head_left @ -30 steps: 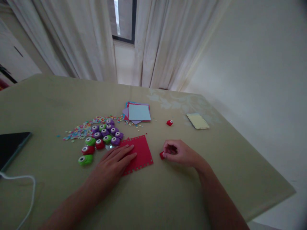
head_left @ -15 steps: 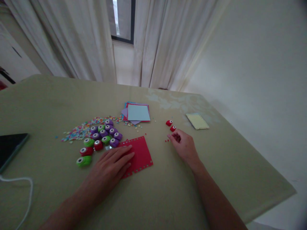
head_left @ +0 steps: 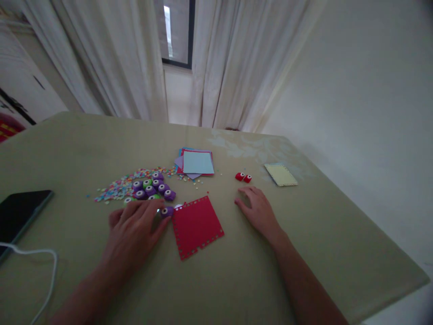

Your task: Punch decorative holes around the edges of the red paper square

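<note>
A red paper card (head_left: 198,225) with small holes punched along its edges lies flat on the table in front of me. My left hand (head_left: 137,228) is left of the card, thumb and forefinger on either side of a purple craft punch (head_left: 166,211) by the card's upper left corner. Its other fingers arch over the near part of the punch cluster and hide some of it. To the right of the card, my right hand (head_left: 255,210) rests low over the table, thumb and fingers apart, holding nothing. Two red craft punches (head_left: 244,177) stand just beyond its fingertips.
Purple and green craft punches (head_left: 157,183) crowd together at left, beside scattered paper confetti (head_left: 118,187). Stacked coloured cards (head_left: 198,162) lie farther back. A pale yellow card (head_left: 281,174) sits at right. A dark tablet (head_left: 23,207) with a white cable (head_left: 50,282) is at far left.
My left hand has lifted off the red card and moved left to the punches; the purple punch has shifted slightly toward me. My right hand's pinched fingers have opened. The two red punches now stand side by side.
</note>
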`<move>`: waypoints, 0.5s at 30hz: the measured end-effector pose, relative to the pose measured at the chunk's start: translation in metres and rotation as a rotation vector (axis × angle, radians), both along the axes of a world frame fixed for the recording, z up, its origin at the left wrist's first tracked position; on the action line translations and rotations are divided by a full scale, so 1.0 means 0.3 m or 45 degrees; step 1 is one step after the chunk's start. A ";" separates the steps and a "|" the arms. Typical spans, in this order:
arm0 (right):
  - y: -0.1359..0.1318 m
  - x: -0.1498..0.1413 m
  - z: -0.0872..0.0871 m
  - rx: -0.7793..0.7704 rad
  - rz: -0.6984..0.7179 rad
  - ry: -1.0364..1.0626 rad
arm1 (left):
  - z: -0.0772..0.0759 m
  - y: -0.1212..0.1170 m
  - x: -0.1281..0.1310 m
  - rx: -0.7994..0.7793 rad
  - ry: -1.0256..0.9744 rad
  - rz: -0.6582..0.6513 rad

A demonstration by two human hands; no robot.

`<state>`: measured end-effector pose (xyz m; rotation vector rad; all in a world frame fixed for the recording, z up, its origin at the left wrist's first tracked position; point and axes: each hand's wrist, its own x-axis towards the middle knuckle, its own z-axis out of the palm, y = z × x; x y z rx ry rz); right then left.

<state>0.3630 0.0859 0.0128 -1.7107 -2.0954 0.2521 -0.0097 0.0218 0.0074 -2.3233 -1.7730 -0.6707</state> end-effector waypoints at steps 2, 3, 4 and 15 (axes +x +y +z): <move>-0.013 -0.026 0.016 -0.015 0.030 0.086 | 0.000 0.000 0.001 0.006 -0.013 -0.030; -0.025 -0.047 0.027 -0.023 0.053 0.156 | 0.003 -0.002 0.003 0.035 -0.020 -0.050; -0.040 -0.074 0.039 -0.040 0.086 0.243 | 0.007 -0.005 0.008 0.085 -0.038 -0.087; -0.220 -0.312 0.088 -0.524 0.679 0.884 | 0.000 -0.126 0.169 0.076 -0.435 -0.609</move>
